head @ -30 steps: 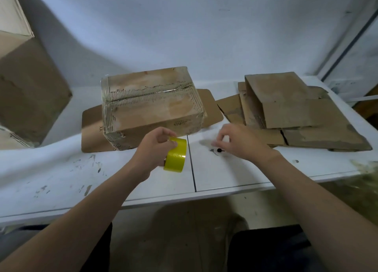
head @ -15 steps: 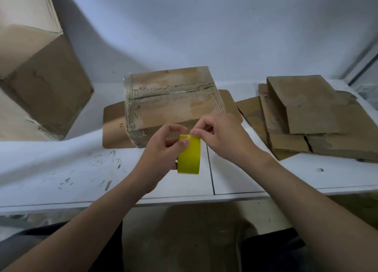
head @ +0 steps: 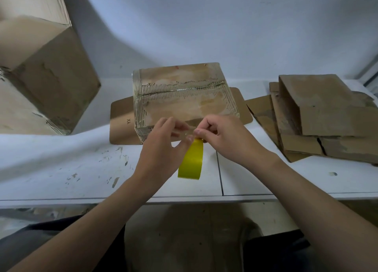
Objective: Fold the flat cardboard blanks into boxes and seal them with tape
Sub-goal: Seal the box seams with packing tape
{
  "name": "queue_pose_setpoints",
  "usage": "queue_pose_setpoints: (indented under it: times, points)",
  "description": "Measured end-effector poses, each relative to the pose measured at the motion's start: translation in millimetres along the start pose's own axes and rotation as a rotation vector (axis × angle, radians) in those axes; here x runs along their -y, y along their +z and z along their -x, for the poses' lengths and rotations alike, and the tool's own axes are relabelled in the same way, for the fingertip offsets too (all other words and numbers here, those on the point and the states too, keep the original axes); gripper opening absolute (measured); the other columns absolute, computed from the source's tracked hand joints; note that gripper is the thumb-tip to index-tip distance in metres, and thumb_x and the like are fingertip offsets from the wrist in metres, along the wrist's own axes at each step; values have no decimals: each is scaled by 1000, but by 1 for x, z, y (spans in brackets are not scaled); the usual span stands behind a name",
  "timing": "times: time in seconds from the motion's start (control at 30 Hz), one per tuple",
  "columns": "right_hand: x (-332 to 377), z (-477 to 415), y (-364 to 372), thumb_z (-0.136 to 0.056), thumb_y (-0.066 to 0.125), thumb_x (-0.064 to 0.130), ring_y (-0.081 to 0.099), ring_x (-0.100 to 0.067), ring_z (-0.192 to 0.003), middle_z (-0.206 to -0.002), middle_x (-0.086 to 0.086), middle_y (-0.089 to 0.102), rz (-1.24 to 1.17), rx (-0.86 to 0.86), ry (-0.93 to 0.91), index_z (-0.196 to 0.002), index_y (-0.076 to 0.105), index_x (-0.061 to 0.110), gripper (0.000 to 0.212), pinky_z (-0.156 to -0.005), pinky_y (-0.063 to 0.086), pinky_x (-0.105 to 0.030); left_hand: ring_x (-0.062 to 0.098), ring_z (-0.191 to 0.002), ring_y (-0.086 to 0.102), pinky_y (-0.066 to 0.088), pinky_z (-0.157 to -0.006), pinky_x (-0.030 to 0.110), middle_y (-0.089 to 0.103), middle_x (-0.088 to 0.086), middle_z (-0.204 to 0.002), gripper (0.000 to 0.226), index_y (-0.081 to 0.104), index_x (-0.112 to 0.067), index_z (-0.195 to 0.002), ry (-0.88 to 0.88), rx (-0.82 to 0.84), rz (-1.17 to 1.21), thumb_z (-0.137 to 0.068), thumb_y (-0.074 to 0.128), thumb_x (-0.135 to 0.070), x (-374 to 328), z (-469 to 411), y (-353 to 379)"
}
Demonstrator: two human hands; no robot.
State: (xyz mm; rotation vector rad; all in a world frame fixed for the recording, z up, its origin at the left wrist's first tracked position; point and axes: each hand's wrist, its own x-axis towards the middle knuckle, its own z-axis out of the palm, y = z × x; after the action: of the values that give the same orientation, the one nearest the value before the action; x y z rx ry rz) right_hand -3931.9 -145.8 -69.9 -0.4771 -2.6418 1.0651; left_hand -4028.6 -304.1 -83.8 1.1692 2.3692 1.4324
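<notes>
**White worktable, yellow tape roll held above its near part**

White tabletop (head: 61, 169), scuffed and flecked with dark marks, runs across the view below a plain pale wall (head: 204, 26). Above its near middle a yellow tape roll (head: 191, 162) stands on edge in the air. The left hand (head: 161, 146) grips it from the left side, fingers curled round its upper part. The right hand (head: 227, 138) meets it from the right, thumb and forefinger pinched together at the top of the roll. Whether a loose end of tape is lifted there cannot be told.

Just behind the hands sits a folded cardboard box (head: 182, 99), its top flaps closed along a middle seam and glossy with clear tape. It rests on a flat blank (head: 120, 124) marked "YX", which sticks out on both sides of it.

To the right, well apart from the box, lies a rough stack of flat blanks (head: 327, 118). At far left a large cardboard box (head: 47, 77) stands tilted. Dark trouser legs show below the table edge.
</notes>
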Motion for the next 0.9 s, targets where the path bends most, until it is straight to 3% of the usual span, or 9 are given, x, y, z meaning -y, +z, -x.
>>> queue_pose_setpoints:
  times: [0.23,0.4,0.43,0.5,0.53,0.63,0.7,0.8,0.9]
  points:
    - [6,2,-4,-98,62,36,67,-8,-80,-85,12,71,73,59,-28,-96,71,25,15,-75,57,-45,-8,-91,58,41,-71,4,62,-19,-92,6,76,-27,-91,-15,1,-75,-92,71,-23,4,-3,0]
    - [5,3,-7,-98,63,36,69,-3,-75,-91,16,74,89,62,-9,-108,73,30,16,-76,60,-42,-2,-84,61,42,-69,10,62,-18,-89,12,67,-32,-85,-48,4,-84,-94,70,-25,1,-3,4]
    - [6,4,-6,-97,65,35,70,-5,-68,-88,14,75,38,60,4,-119,70,29,23,-75,60,-42,-1,-83,61,43,-70,14,62,-17,-88,13,66,-32,-84,-65,6,-82,-95,69,-26,1,-4,4]
    - [7,6,-7,-94,70,35,71,-10,-60,-81,10,76,-79,62,56,-147,45,32,58,-73,61,-40,2,-83,61,45,-70,19,64,-17,-86,14,66,-32,-83,-143,23,-45,-95,67,-26,0,-5,4]
    - [7,6,-9,-92,72,34,71,-12,-60,-81,11,75,-126,37,62,-149,37,35,66,-72,61,-40,3,-82,61,46,-71,21,67,-15,-84,15,68,-30,-83,-203,41,11,-96,66,-25,0,-5,4]
    - [0,5,-14,-88,76,35,69,-12,-68,-89,15,71,-74,-126,-73,-110,57,33,30,-69,60,-45,13,-86,66,57,-74,30,72,-6,-85,18,74,-22,-84,-406,93,304,-99,64,-23,1,-8,2]
    - [-1,6,-12,-87,73,45,65,-10,-75,-95,17,64,53,-124,-184,-94,67,31,16,-66,58,-40,19,-95,67,62,-75,34,72,4,-93,18,75,-17,-88,-470,120,410,-100,62,-22,1,-9,2]
    - [-5,6,-6,-84,63,60,62,-10,-80,-102,20,57,147,-75,-174,-99,76,38,29,-67,57,-39,19,-95,67,63,-77,38,72,4,-93,16,75,-18,-90,-434,134,397,-99,63,-23,1,-8,4]
    - [-9,5,-6,-85,68,53,59,-9,-79,-100,19,58,132,-55,-144,-103,77,38,26,-68,56,-41,15,-90,66,63,-73,32,70,-3,-88,14,73,-23,-89,-345,126,328,-99,63,-21,0,-5,5]
